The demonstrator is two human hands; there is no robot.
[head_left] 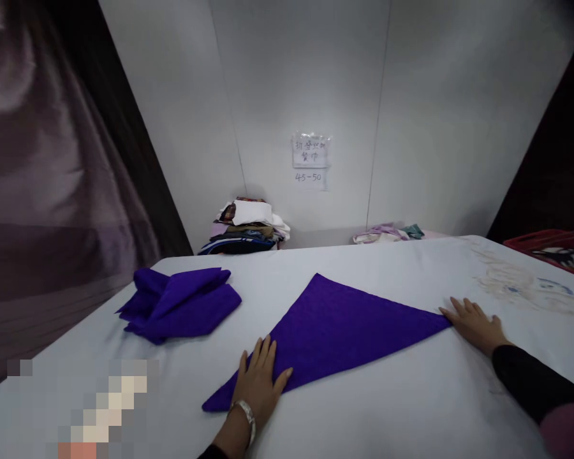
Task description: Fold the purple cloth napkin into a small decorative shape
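- On the white table [387,414], middle, directly before the person: purple cloth [349,325], spread flat as a triangle, long edge toward the person, one corner pointing at the wall.
- Left hand [258,376]: palm down on the cloth's left part, fingers extended and close together, thumb splayed out by the long edge; presses flat, no grip visible. Bracelet [247,411] on wrist.
- Right hand [476,322]: fingers stretched and spread, palm down, fingertips at the cloth's right corner; can't tell if any finger pins the tip.
- Edges: left corner pokes out past the left hand; far corner sits well short of the table's back edge; sides look fairly straight.
- Room: bare tabletop shows in front of the long edge, behind the triangle, and in a gap left toward a crumpled purple bundle [179,306], which is well apart from the triangle's sloping side. Faded print [511,280] on the tabletop, far right, beyond the right hand.
- Containers: red basket [519,242] past the table's right side, partly cut off by frame; black-and-white item [564,258] inside, looks like fabric.
- Behind the back edge: stacked clothes [246,226] on the left, smaller fabric heap [387,233] on the right.
- Lower left: pixelated patch, content unreadable.
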